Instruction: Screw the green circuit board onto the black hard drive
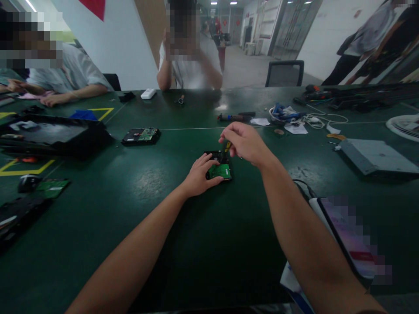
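On the dark green table lies a small black hard drive point(223, 171) with its green circuit board facing up. My left hand point(199, 173) steadies it from the left, fingers over its far side and thumb along the near edge. A screwdriver point(227, 147) with a yellow and black handle is pinched in my right hand point(244, 141). Its shaft points down at the hard drive, above the board's far edge; whether the tip touches a screw is too small to tell. My left fingers hide part of the drive's left side.
Another drive with a green board point(142, 135) lies to the left, near a black open casing point(55, 133). A grey metal box point(379, 157) and a tablet-like screen point(347, 235) are on the right. Tools and cables point(288, 114) lie farther back. Two people sit across the table.
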A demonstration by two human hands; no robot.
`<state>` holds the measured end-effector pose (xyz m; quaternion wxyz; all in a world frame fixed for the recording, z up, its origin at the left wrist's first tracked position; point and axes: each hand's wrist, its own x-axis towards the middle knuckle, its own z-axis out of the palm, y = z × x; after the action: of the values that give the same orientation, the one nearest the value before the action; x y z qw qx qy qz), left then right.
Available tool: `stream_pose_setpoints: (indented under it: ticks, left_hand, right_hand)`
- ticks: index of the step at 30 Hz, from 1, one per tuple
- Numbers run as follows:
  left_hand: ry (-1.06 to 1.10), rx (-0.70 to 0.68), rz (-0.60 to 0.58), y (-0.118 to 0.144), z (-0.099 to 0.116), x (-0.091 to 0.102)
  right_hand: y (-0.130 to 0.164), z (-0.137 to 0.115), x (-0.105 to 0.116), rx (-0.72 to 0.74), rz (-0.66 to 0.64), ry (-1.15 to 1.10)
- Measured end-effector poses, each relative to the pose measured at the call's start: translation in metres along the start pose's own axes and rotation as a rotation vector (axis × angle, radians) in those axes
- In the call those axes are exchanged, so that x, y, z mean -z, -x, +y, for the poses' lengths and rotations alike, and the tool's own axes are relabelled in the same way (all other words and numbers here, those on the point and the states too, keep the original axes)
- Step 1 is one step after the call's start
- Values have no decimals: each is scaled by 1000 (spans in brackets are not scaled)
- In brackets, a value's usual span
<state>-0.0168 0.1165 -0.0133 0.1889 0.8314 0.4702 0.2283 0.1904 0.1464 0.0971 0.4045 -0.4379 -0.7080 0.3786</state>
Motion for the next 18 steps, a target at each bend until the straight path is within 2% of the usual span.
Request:
stream_pose_setpoints:
  ticks: [5,9,14,18]
  left_hand:
    - [-8,-14,17,-1,-2,-3]
    - [-7,-14,24,-1,-2,-3]
    - [1,2,2,0,1,0]
    - [5,4,-1,0,0,0]
  right_hand:
    - [2,-4,-1,-7,-119,-136]
    - [3,-5,0,4,-162,-134]
    - [1,-2,1,52,-28,40]
    - [-2,3,2,22,65,67]
